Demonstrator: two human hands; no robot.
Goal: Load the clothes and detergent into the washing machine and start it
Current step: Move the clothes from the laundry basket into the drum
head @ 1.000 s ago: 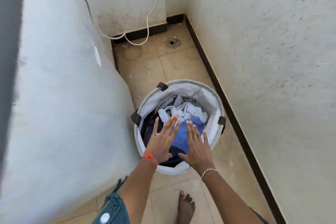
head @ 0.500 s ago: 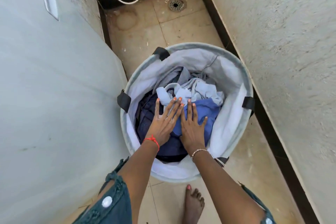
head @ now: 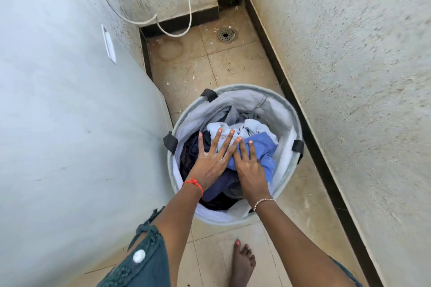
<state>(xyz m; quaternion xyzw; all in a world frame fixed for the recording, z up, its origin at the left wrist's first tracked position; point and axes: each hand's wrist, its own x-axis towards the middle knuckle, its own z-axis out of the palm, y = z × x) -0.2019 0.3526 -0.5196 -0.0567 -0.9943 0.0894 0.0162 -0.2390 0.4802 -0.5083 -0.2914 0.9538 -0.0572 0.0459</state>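
Note:
A round grey laundry basket (head: 289,119) with black handles stands on the tiled floor, filled with clothes. A bright blue garment (head: 263,149) lies on top, with pale blue cloth (head: 254,127) behind it and dark navy clothes (head: 193,149) to the left. My left hand (head: 213,161) lies flat with fingers spread on the pile. My right hand (head: 249,168) rests beside it on the blue garment, fingers apart. Neither hand grips anything. The washing machine's white side (head: 70,123) fills the left of the view; its lid and controls are out of sight.
A rough plaster wall (head: 349,77) closes the right side, with a black skirting along the floor. A white hose (head: 191,7) loops down in the far corner near a floor drain (head: 225,34). My bare foot (head: 242,263) stands just in front of the basket.
Both hands have gone down from hovering onto the clothes and now press on the pile. The view has shifted, so the basket looks farther off than half a second ago.

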